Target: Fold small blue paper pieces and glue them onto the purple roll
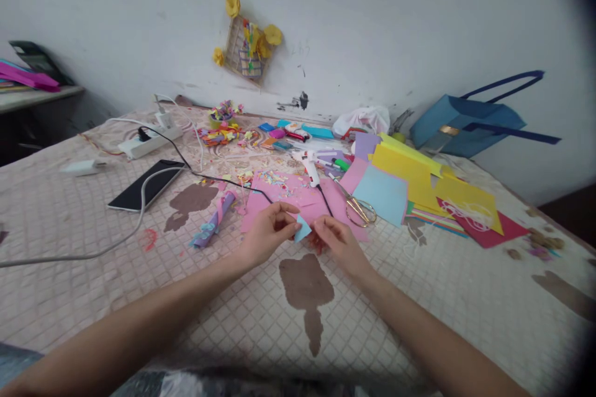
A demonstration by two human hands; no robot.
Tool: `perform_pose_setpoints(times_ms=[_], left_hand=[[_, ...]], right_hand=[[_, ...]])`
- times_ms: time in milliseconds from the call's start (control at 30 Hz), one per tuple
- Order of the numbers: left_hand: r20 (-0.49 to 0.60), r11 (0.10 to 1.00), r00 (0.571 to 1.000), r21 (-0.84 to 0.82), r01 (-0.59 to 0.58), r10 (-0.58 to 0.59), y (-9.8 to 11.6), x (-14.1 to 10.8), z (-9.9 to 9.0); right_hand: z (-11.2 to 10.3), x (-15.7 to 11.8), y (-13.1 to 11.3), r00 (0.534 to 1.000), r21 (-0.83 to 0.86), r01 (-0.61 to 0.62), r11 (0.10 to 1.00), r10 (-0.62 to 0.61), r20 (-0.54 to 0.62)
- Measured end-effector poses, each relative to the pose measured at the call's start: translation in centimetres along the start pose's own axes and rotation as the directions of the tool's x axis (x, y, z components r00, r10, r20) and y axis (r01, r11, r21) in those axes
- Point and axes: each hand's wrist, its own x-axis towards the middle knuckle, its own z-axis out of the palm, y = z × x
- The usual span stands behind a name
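A small piece of light blue paper [302, 229] is pinched between the thumb and fingers of my left hand [270, 231]. Just to its right, my right hand [342, 242] has its thumb and fingertips closed together near the paper's edge; I cannot make out what, if anything, is in them. Both hands are above the near edge of a pink paper sheet [257, 203]. Beyond them lies a white glue gun [311, 169] with a black cord. Gold-handled scissors [358, 208] rest to the right of it. A rolled purple paper piece with blue fringe [214, 221] lies left of my left hand.
A dark phone [146, 186] and a white power strip [151, 141] with cables lie at the left. Paper scraps [274, 183] are strewn behind the hands. Yellow sheets [405, 173], a light blue sheet [379, 192] and a blue bag [465, 127] are at the right.
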Motion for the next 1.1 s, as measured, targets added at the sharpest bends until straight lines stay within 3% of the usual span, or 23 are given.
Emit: perform_pose_setpoints(times_ms=[900,1100], left_hand=[[0.018,0.989,0.999,0.146,0.029,-0.032,-0.06,0.0,0.14],[0.043,0.989,0.998,0.142,0.041,-0.047,-0.5,0.16,-0.04]], right_hand=[[0.5,-0.42,-0.54,0.991,-0.098,-0.078,0.992,0.088,0.097],[0.41,-0.42,-0.63,0.999,-0.189,-0.006,0.982,-0.001,-0.038]])
